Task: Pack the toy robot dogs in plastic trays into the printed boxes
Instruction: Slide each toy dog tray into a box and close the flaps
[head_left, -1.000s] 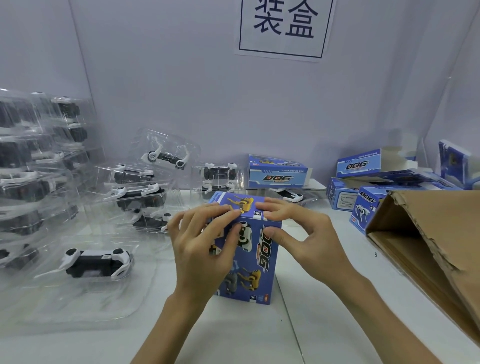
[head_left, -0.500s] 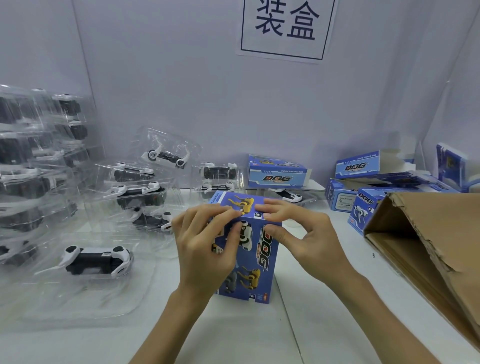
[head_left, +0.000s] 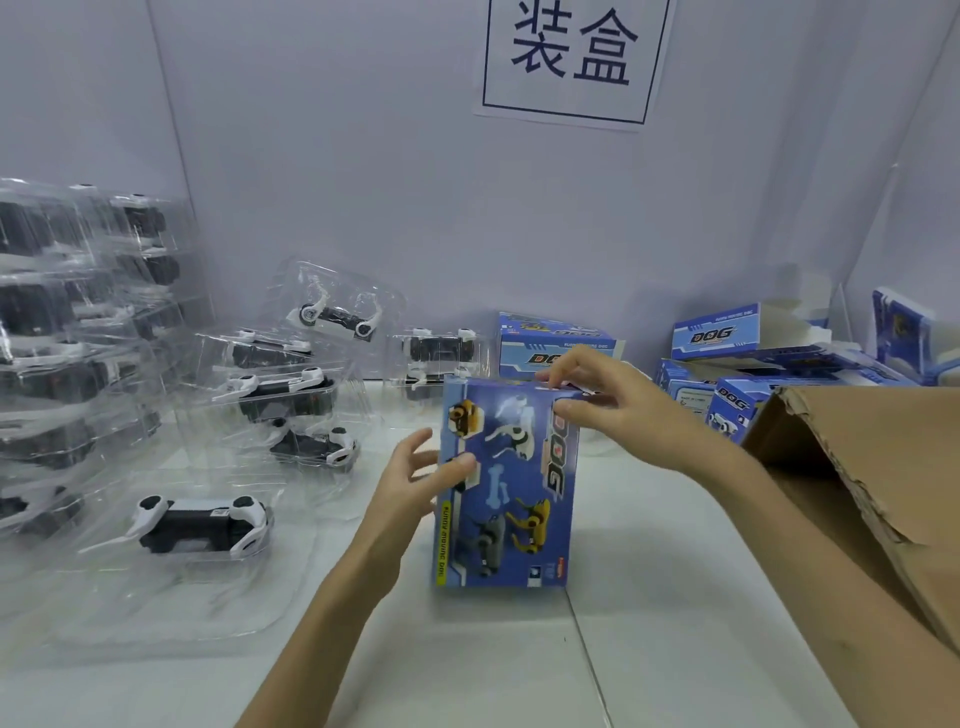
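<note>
A blue printed box (head_left: 506, 499) with dog pictures stands upright on the white table (head_left: 519, 665), its front toward me. My left hand (head_left: 410, 488) holds its left edge, thumb on the front, fingers spread beside and behind it. My right hand (head_left: 618, 410) pinches the top right corner, index finger on the top flap, thumb on the front. The nearest black-and-white toy dog in a clear tray (head_left: 200, 525) lies to the left of the box.
Several more trays with toy dogs (head_left: 288, 389) lie behind, and a tall stack of them (head_left: 57, 338) stands at far left. Printed boxes (head_left: 558, 348) sit at the back and back right (head_left: 717, 338). An open cardboard carton (head_left: 857, 467) fills the right side.
The box has turned so its front faces me squarely. My left hand dropped from the top flap to the left edge. My right hand stayed at the top corner.
</note>
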